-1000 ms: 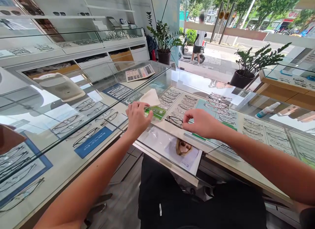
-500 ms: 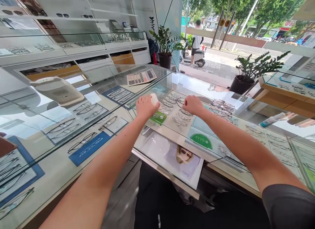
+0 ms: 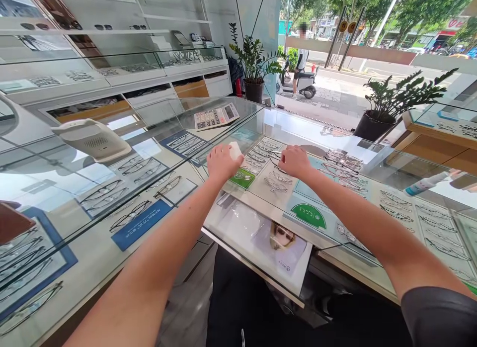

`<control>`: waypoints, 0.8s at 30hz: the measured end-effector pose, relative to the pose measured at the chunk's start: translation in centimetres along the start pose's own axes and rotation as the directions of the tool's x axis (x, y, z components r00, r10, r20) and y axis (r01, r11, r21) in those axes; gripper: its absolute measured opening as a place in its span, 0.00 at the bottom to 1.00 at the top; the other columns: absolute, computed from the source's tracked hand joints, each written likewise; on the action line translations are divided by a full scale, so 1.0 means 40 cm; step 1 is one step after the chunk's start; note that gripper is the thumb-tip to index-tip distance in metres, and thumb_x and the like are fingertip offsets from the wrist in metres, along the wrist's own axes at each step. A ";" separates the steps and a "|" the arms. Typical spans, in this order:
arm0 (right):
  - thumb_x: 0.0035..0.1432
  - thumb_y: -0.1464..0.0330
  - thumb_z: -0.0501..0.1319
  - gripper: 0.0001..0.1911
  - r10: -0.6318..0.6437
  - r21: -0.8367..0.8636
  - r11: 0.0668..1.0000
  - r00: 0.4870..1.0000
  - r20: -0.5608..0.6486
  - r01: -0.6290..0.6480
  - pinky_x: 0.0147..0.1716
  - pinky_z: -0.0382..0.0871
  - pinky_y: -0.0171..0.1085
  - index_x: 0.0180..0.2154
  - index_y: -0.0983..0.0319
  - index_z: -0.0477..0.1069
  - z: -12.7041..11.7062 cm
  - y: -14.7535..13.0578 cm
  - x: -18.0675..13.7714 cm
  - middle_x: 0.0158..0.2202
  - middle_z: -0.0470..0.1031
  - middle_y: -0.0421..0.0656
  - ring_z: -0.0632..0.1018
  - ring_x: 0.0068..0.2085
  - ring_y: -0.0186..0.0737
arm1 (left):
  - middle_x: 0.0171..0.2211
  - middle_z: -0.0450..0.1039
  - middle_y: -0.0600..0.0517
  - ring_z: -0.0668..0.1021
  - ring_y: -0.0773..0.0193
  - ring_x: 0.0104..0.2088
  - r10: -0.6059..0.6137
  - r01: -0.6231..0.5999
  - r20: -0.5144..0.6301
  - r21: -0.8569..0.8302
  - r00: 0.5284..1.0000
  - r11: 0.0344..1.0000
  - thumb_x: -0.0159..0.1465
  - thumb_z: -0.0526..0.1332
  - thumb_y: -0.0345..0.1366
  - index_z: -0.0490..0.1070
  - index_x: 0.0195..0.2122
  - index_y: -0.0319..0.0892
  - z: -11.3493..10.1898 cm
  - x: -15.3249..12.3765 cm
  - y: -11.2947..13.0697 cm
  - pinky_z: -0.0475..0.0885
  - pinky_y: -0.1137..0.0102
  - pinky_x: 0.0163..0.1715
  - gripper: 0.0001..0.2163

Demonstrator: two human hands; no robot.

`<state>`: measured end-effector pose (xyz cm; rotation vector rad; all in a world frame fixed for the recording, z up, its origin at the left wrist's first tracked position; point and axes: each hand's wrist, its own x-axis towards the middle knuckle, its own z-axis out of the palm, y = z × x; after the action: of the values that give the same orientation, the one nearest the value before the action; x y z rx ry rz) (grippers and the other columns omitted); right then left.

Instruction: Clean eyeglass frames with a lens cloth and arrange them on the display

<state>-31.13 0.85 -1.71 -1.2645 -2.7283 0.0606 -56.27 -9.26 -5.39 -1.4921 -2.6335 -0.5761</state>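
Note:
Both my arms reach forward over a pulled-out display tray (image 3: 261,198) of eyeglass frames in a glass counter. My left hand (image 3: 220,163) is closed on a folded white cloth (image 3: 235,150), beside a green card (image 3: 242,177). My right hand (image 3: 294,161) is closed, its fingers pinching a thin pair of glasses (image 3: 275,154) at the far rows of the tray. More frames (image 3: 276,180) lie in rows just in front of that hand. A round green label (image 3: 308,215) sits on the tray nearer me.
A calculator (image 3: 216,117) lies on the glass top behind; a white device (image 3: 93,138) sits at left. A spray bottle (image 3: 427,183) lies at right. Potted plants (image 3: 255,63) stand by the window. Outside, a person stands by a scooter. A leaflet (image 3: 283,245) hangs at the tray's near edge.
Both hands have reached from the near part of the tray to its far rows. The right hand carried a pair of glasses there; the left now holds the white cloth.

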 end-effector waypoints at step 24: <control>0.68 0.61 0.64 0.13 0.013 0.120 0.993 0.990 -0.137 0.003 0.64 0.61 0.56 0.46 0.64 0.79 -0.078 -0.058 -0.068 0.64 0.71 0.59 0.68 0.64 0.63 | 0.69 0.70 0.36 0.67 0.38 0.71 0.020 -0.020 -0.016 -0.031 1.000 0.999 0.69 0.54 0.58 0.70 0.67 0.44 0.002 0.003 -0.005 0.61 0.46 0.70 0.32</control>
<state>-30.71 -2.77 1.29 -1.1964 -2.5636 0.1309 -56.50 -9.24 -5.52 -1.5144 -2.6066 -0.6269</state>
